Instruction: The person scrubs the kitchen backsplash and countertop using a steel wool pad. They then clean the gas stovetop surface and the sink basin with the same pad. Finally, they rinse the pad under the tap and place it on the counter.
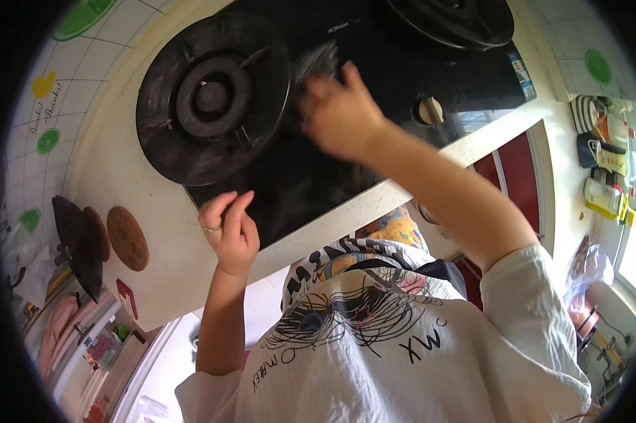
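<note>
My right hand is over the middle of a black Robam gas cooktop, its fingers blurred and the thumb raised. Just beyond those fingers lies a greyish smear or scrubber, too blurred to tell which; whether the hand touches it cannot be told. My left hand hovers near the cooktop's front left corner with bent fingers and nothing in it, a ring on one finger. To its upper left is a burner with a wide dark drip ring. A beige control knob sits right of my right hand.
A second burner or pan is at the upper right. On the pale countertop to the left are a round brown mat, a dark lid and a small red object. Bottles and containers stand at the far right.
</note>
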Demonstrator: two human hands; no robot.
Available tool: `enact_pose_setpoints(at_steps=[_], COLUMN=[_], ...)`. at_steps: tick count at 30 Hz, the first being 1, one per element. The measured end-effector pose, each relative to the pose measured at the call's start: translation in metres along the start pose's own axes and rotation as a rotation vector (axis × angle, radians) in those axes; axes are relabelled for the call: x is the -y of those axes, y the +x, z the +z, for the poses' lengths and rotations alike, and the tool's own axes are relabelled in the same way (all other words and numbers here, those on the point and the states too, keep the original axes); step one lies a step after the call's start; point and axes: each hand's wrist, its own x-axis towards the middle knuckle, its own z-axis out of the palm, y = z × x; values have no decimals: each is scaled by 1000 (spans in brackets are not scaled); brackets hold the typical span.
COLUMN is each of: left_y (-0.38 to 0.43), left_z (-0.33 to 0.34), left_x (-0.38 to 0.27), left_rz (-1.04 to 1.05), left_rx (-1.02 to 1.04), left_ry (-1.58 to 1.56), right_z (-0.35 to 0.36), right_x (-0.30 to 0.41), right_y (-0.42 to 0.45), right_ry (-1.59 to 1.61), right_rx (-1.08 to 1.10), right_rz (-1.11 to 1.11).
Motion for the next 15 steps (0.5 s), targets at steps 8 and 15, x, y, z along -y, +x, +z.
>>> enact_pose_setpoints(at_steps=[8,15], left_y=[-22,-50], left_z=[30,53], left_x=[-33,-35], left_rz=[-159,-275], left_rx=[250,232], left_ry=[47,213], right_z=[4,20], right_x=[-61,-73], right_y=[30,20], right_ry=[64,310], right_rx=[-112,-188], right_rz=[-45,-363])
